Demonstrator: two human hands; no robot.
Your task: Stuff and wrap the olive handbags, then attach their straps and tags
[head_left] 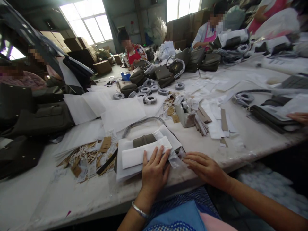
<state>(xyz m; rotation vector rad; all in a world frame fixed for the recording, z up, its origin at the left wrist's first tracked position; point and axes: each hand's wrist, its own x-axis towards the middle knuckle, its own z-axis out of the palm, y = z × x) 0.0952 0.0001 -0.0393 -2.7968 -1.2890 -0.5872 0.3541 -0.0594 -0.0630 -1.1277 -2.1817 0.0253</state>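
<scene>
Bag (143, 140) half wrapped, just ahead of two flat hands.
The left hand (154, 171) lay open, palm down, fingers spread on the paper (137, 156) folded over the bag. The right hand (204, 166) rested open beside it, fingertips touching the paper's corner; a tape dispenser (185, 115) stood beyond.

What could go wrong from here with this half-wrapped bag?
The white paper fold is pinned only by the left hand; it may spring open if that hand lifts. The bag lies near the front edge of the table and might slide off. Loose tags beside it could get caught in the wrap.
</scene>
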